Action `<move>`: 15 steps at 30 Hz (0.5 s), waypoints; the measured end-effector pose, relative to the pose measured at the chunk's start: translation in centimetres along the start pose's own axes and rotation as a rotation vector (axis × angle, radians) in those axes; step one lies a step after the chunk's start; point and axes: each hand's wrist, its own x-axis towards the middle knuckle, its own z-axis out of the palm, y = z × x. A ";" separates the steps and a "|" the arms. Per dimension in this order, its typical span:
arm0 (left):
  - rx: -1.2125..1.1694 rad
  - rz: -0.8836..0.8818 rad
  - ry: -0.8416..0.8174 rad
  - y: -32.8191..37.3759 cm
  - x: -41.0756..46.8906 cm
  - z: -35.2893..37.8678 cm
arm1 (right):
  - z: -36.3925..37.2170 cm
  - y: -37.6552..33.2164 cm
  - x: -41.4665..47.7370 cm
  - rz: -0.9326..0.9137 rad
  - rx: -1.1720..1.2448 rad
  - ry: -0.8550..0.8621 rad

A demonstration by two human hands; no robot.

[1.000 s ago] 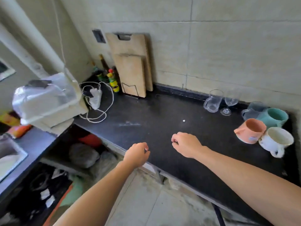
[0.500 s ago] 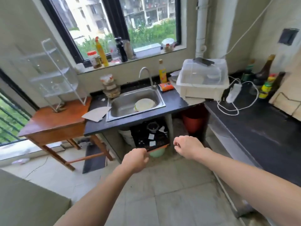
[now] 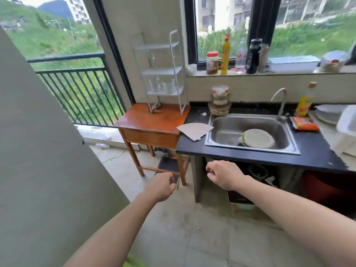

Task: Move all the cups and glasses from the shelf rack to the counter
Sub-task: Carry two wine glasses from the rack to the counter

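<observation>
A white wire shelf rack (image 3: 174,54) stands on a small wooden table (image 3: 152,122) by the balcony door. A tall clear glass (image 3: 153,58) is on its middle tier. On the bottom tier sit a clear glass (image 3: 153,84) and a white cup (image 3: 169,86) side by side. My left hand (image 3: 160,186) and my right hand (image 3: 224,175) hang over the floor in front of the table, well short of the rack. Both are loosely curled and hold nothing.
A black counter (image 3: 250,153) with a steel sink (image 3: 213,135) holding plates (image 3: 258,138) runs to the right of the table. A sheet of cardboard (image 3: 194,129) lies at its left end. Bottles line the windowsill (image 3: 269,71). A grey wall (image 3: 38,151) fills the left.
The view has swung left, from the counter with the cups and glasses past the sink to the rack on the wooden table. Both hands stay empty in front of me.
</observation>
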 end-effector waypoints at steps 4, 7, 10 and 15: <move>-0.050 -0.077 0.078 -3.0 5.4 -3.8 | -0.4 -0.3 9.3 -0.072 0.016 0.011; -0.082 -0.133 0.149 -4.8 9.6 -6.8 | -1.5 -0.3 16.4 -0.085 0.058 0.039; -0.114 -0.193 0.181 -6.5 13.6 -9.6 | -3.1 -0.4 23.1 -0.143 0.044 0.095; -0.170 -0.263 0.202 -9.8 19.1 -12.9 | -5.1 -1.8 32.8 -0.154 0.096 0.030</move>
